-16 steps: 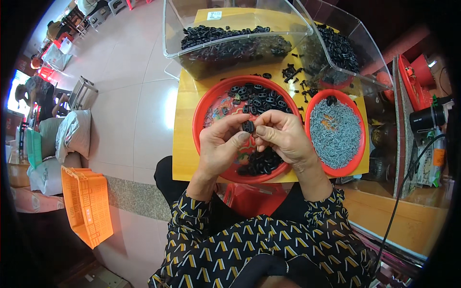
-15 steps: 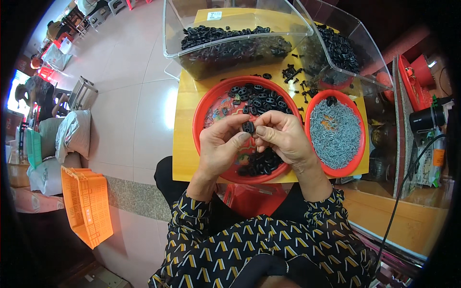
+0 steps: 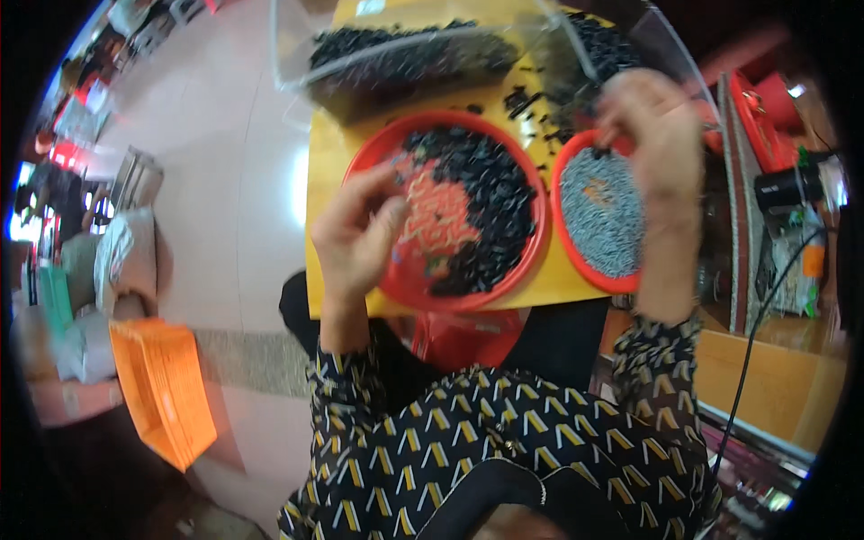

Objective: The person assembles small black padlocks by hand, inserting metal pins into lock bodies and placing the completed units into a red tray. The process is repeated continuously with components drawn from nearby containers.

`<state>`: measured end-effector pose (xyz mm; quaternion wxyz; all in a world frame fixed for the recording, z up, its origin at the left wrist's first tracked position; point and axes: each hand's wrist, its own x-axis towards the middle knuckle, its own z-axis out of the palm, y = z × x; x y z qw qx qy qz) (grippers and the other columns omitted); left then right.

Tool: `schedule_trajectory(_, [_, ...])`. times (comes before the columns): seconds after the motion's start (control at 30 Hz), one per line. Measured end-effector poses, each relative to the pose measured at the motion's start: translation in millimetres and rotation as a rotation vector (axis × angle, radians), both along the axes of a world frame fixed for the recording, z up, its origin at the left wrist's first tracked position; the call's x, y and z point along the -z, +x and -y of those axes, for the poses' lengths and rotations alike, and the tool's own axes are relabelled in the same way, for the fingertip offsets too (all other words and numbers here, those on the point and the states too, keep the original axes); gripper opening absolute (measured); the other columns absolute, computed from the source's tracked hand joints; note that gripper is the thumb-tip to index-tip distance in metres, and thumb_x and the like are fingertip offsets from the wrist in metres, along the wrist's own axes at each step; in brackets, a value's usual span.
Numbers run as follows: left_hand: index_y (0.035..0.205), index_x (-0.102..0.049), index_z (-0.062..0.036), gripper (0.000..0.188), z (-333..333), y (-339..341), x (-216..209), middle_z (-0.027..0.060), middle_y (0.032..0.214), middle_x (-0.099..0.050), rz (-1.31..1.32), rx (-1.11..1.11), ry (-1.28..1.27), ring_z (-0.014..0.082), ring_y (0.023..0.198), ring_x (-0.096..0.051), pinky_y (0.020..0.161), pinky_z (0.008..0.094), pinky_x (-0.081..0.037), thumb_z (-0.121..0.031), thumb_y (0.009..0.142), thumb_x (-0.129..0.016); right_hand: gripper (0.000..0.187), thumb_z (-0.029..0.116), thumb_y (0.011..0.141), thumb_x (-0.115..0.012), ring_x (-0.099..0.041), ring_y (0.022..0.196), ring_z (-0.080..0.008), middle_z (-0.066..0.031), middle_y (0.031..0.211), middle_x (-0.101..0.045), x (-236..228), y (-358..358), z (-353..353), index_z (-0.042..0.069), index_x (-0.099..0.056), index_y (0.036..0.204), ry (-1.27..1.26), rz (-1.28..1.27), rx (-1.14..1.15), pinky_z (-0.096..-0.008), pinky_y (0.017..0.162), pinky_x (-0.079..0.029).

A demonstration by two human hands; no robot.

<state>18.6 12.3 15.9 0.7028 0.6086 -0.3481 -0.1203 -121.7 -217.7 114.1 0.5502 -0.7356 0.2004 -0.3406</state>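
Above the left side of a red round tray (image 3: 537, 236) is my left hand (image 3: 355, 234), its thumb and index finger apart, with nothing plainly visible between them. Small black oval plastic parts with two holes (image 3: 499, 193) lie heaped along the tray's right side; the printed tray bottom shows at left. My right hand (image 3: 655, 117), smeared by motion, is raised over the far right edge of a smaller red tray (image 3: 565, 229) full of small silvery screws (image 3: 603, 216). Blur hides what its fingers hold, if anything. A black piece (image 3: 602, 154) sits on the screws by its fingertips.
A clear plastic bin (image 3: 414, 63) of black parts stands at the back of the yellow table (image 3: 337, 148); another clear bin (image 3: 598, 49) is behind my right hand. Loose black pieces (image 3: 522, 101) lie between. An orange crate (image 3: 166, 391) stands on the floor at left.
My hands have parted from a black oval part they were both holding over the large tray. The right swung far and right; the left shifted slightly left. The whole view has shifted too.
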Motion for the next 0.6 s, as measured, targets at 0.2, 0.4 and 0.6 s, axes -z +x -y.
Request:
schedule_trajectory(0.2, [0.097,-0.057,0.0056,0.023,-50.2,5.2,31.0,0.0102,0.093,-0.055,0.294,-0.321,0.247,0.0131,0.084,-0.051,0.069,0.0209,-0.041,0.004,0.074,-0.059,0.022,0.018,0.081,-0.059,-0.049,0.063,-0.0041,0.0016,0.073,-0.056,1.8,-27.0,10.6,0.000,-0.060,0.093,-0.343,-0.239,0.286,-0.0184,0.055,-0.040])
schedule_trajectory(0.4, [0.090,-0.060,0.0006,0.025,-76.5,-20.2,43.2,0.0134,0.089,-0.055,0.250,-0.312,0.396,0.0246,0.084,-0.053,0.072,0.0305,-0.043,-0.001,0.066,-0.066,0.012,0.003,0.074,-0.060,-0.055,0.067,-0.0161,-0.0089,0.075,-0.057,53.0,-28.4,-73.4,-0.004,-0.057,0.083,-0.562,-0.303,-0.030,-0.0261,0.061,-0.044])
schedule_trajectory(0.6, [0.092,-0.059,0.0001,0.024,-69.2,-17.3,9.3,0.0129,0.087,-0.055,0.294,-0.185,0.613,0.0213,0.074,-0.055,0.065,0.0297,-0.044,-0.002,0.068,-0.064,0.010,0.007,0.071,-0.056,-0.054,0.076,-0.0283,-0.0139,0.079,-0.055,68.1,1.4,-105.5,-0.001,-0.056,0.078,-0.787,-0.156,-0.356,-0.0385,0.067,-0.045])
